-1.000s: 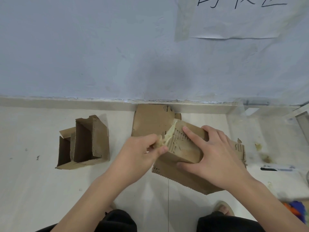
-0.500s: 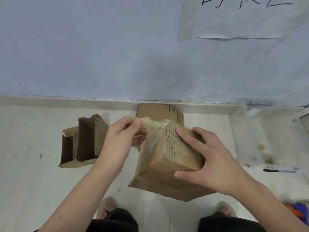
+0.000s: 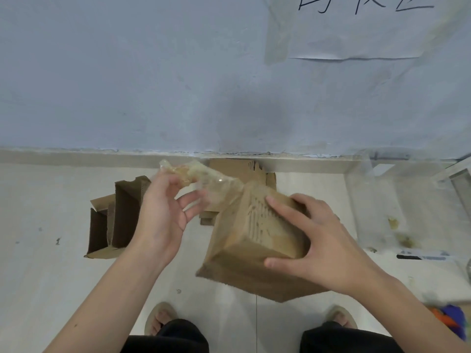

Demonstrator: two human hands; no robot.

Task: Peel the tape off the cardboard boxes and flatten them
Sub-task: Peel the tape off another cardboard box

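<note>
Between the hands, clear tape (image 3: 204, 182) stretches from the left hand (image 3: 163, 215), which pinches it, to the cardboard box (image 3: 244, 245) the right hand (image 3: 318, 240) grips.

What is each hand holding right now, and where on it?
The left hand pinches the crumpled free end of the tape. The right hand grips the cardboard box across its upper right corner.

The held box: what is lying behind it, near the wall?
Behind the box, flat cardboard lies on the floor against the wall. Only its far edge shows; the box and the peeled tape cover the rest.
</note>
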